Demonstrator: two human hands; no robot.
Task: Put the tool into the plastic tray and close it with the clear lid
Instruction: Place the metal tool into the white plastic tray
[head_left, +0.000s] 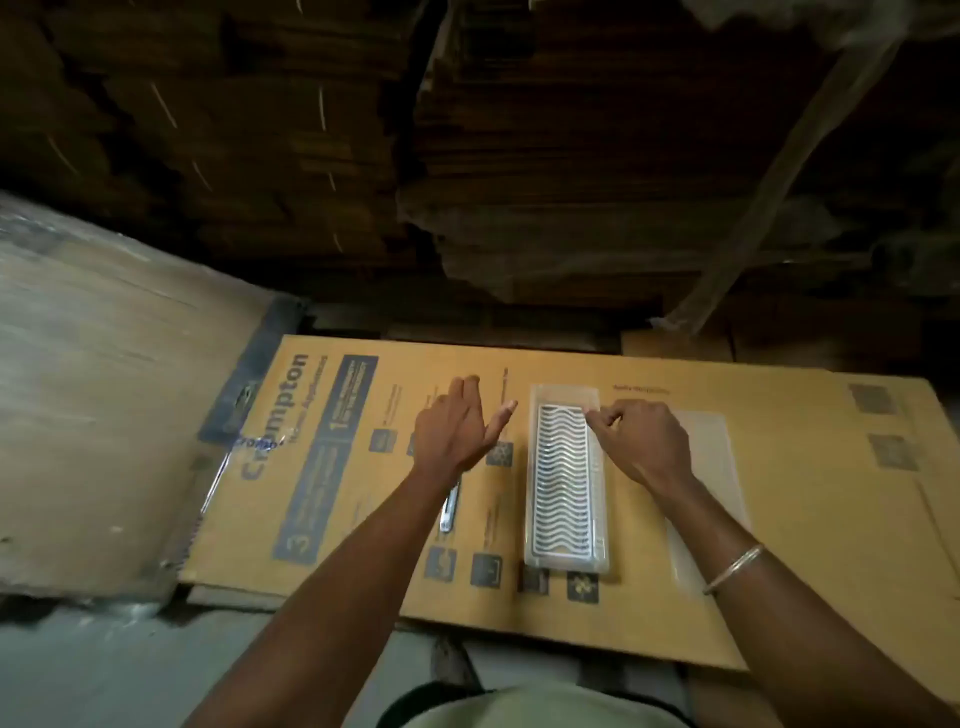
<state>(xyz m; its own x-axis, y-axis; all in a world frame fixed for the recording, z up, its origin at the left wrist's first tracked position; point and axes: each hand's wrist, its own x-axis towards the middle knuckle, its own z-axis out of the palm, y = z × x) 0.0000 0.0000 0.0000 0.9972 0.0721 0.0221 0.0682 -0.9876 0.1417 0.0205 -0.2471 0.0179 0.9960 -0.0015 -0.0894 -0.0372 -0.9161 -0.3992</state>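
Observation:
A long clear plastic tray (566, 475) lies lengthwise on a flattened cardboard box (779, 519); a white wavy-patterned insert fills it. My right hand (641, 441) pinches the tray's far right rim with its fingertips. A clear lid (719, 519) lies flat on the cardboard just right of the tray, partly under my right forearm. My left hand (457, 426) hovers spread and empty, left of the tray. A slim metal tool (450, 512) lies on the cardboard below my left wrist, mostly hidden by my forearm.
Printed labels cover the cardboard box's left part. A plastic-wrapped carton (93, 395) stands at the left. Dark stacks of cardboard (467, 156) rise behind the work surface. A metal bangle (732, 569) sits on my right wrist.

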